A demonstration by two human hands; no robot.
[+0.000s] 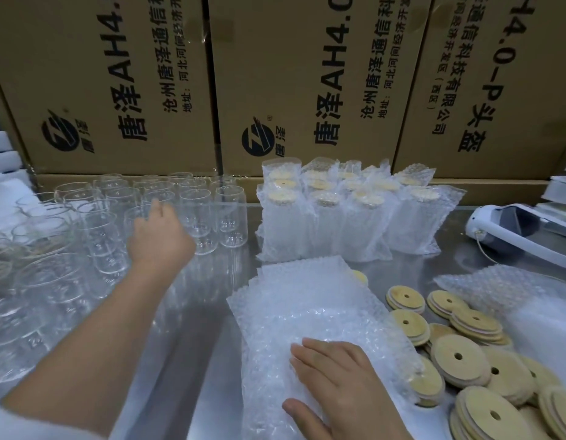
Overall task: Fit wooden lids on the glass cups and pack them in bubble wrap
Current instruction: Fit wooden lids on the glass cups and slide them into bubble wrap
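Several bare glass cups (199, 214) stand in rows on the left of the steel table. My left hand (161, 236) reaches among them, its fingers curled around one cup (138, 217) near the front of the rows. My right hand (342, 389) rests flat, fingers straight, on a stack of bubble wrap bags (307, 300) in the near middle. Loose round wooden lids (459, 357), each with a small hole, lie heaped at the near right. Several cups with lids, wrapped in bubble wrap (332, 214), stand at the back centre.
Large printed cardboard boxes (294, 84) wall off the back of the table. A white device (516, 236) with a cable lies at the right. Another bubble wrap bag (497, 287) lies beyond the lids. White foam pieces (2, 154) stack at the far left.
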